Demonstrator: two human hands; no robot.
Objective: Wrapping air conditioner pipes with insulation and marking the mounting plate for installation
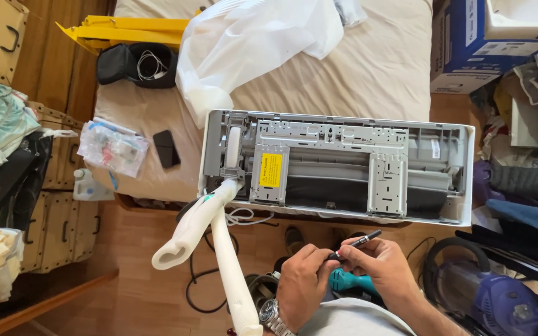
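My right hand [386, 264] holds a black marker pen [359, 241] whose tip points up and right. My left hand [303, 280], with a metal wristwatch [271, 313] on the wrist, pinches the pen's near end. Just above the hands, a white air-conditioner indoor unit [344, 165] lies back side up on the bed's edge, showing grey metal brackets and a yellow label [271, 169]. Two white foam-wrapped pipes [210, 230] stick out from its left end toward me. A teal power tool [350, 283] lies on the floor under my hands.
On the beige mattress [381, 68] lie a white plastic bag [250, 43], a black phone [167, 148], a clear packet [112, 147] and a black pouch [135, 64]. A blue box [481, 43] sits upper right, a purple vacuum cleaner [493, 292] lower right, clothes and cartons left.
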